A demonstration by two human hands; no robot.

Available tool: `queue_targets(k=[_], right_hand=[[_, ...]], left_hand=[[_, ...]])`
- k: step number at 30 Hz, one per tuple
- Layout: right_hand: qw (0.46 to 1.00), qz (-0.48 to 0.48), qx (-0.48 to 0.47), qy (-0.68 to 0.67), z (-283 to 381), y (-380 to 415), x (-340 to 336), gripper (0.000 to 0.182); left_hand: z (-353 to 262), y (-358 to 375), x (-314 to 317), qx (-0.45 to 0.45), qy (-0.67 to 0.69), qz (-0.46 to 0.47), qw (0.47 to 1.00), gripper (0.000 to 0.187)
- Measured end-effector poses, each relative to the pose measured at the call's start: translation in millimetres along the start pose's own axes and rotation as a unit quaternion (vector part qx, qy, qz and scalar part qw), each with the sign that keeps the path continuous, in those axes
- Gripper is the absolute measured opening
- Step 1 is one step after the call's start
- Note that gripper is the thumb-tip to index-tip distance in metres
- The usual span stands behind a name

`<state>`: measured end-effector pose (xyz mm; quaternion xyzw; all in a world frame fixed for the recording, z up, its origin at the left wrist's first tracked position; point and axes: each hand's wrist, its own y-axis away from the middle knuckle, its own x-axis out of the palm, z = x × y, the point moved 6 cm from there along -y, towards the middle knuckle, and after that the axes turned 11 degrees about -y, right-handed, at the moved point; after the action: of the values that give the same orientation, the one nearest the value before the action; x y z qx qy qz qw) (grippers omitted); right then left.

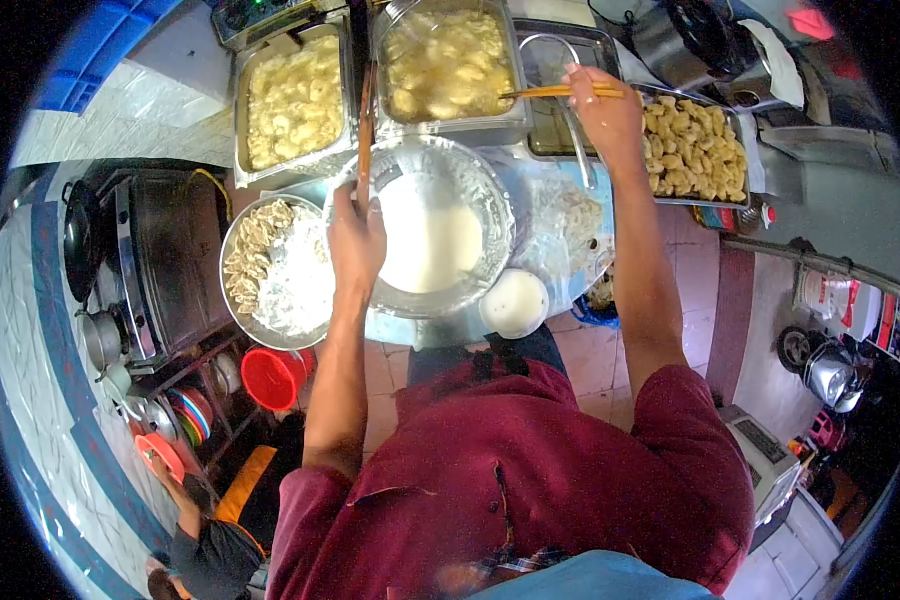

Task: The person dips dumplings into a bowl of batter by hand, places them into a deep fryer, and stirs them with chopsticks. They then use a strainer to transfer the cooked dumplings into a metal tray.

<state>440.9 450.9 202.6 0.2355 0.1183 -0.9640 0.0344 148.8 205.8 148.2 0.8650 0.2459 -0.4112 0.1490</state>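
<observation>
Two deep fryers, a left one (295, 105) and a right one (448, 65), hold pale yellow pieces in bubbling oil. My left hand (357, 235) is closed around a long brown stick (366, 130) pointing up between the fryers, over the left rim of a big bowl of white batter (432, 235). My right hand (606, 112) grips yellowish chopsticks (560, 91), whose tips reach the right fryer's edge. Left of the batter, a metal bowl (278, 270) holds raw pieces beside white flour. A tray of fried pieces (690, 150) lies beyond my right wrist.
A small white tub (515, 303) sits at the table's near edge. A metal handle (570, 120) lies over a dark tray (545, 65) right of the fryers. Red bucket (275, 377) at lower left; a stove (160, 265) behind it. Another person (215, 545) is at bottom left.
</observation>
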Motion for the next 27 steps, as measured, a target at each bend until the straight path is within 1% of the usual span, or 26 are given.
queue_targets(k=[2, 5, 6, 7, 10, 11, 14, 15, 17, 18, 19, 20, 23, 26, 27], right_hand=[[1.0, -0.017, 0.013, 0.008, -5, -1, 7, 0.038], [0.994, -0.018, -0.043, 0.102, 12, 2, 15, 0.04], [0.994, -0.016, -0.037, 0.1, 11, 2, 18, 0.04], [0.995, -0.015, -0.03, 0.098, 7, 0, 22, 0.04], [0.995, -0.006, 0.001, 0.103, -15, -6, 37, 0.04], [0.994, -0.002, 0.012, 0.107, -24, -8, 43, 0.041], [0.991, -0.009, 0.012, 0.131, -33, -10, 50, 0.039], [0.996, -0.011, -0.002, 0.094, -43, -12, 54, 0.038], [0.999, -0.017, -0.03, 0.02, -72, -18, 63, 0.036], [0.999, -0.028, -0.029, -0.032, -83, -20, 66, 0.037], [0.995, -0.039, -0.028, -0.084, -89, -22, 69, 0.037], [0.989, -0.05, -0.028, -0.135, -96, -24, 70, 0.038], [0.982, -0.035, 0.012, -0.185, -94, -24, 67, 0.034], [0.977, -0.031, 0.008, -0.21, -82, -27, 63, 0.035], [0.978, -0.03, 0.013, -0.205, -79, -29, 62, 0.035]], left_hand=[[-2, -13, 4, -0.006, -0.012, 0.0, 1.0, 0.037], [2, -25, 16, -0.02, -0.026, 0.023, 0.999, 0.035], [6, -29, 22, -0.021, -0.03, 0.027, 0.999, 0.035], [7, -32, 25, 0.004, -0.057, 0.008, 0.998, 0.034], [12, -28, 32, -0.027, -0.045, 0.034, 0.998, 0.035], [15, -26, 34, 0.017, -0.078, -0.001, 0.997, 0.035], [20, -9, 35, -0.022, -0.034, 0.035, 0.999, 0.035], [20, -3, 33, 0.002, -0.024, 0.018, 1.0, 0.034], [19, 8, 27, -0.018, -0.002, 0.024, 1.0, 0.034], [16, 14, 22, -0.029, 0.009, 0.026, 0.999, 0.034], [14, 21, 17, -0.085, 0.02, 0.061, 0.994, 0.033], [13, 25, 14, -0.081, 0.019, 0.056, 0.995, 0.034], [9, 35, 7, -0.077, 0.034, 0.046, 0.995, 0.037], [12, 44, 2, -0.04, 0.04, 0.02, 0.998, 0.037], [11, 46, -1, -0.044, 0.05, 0.016, 0.998, 0.037]])
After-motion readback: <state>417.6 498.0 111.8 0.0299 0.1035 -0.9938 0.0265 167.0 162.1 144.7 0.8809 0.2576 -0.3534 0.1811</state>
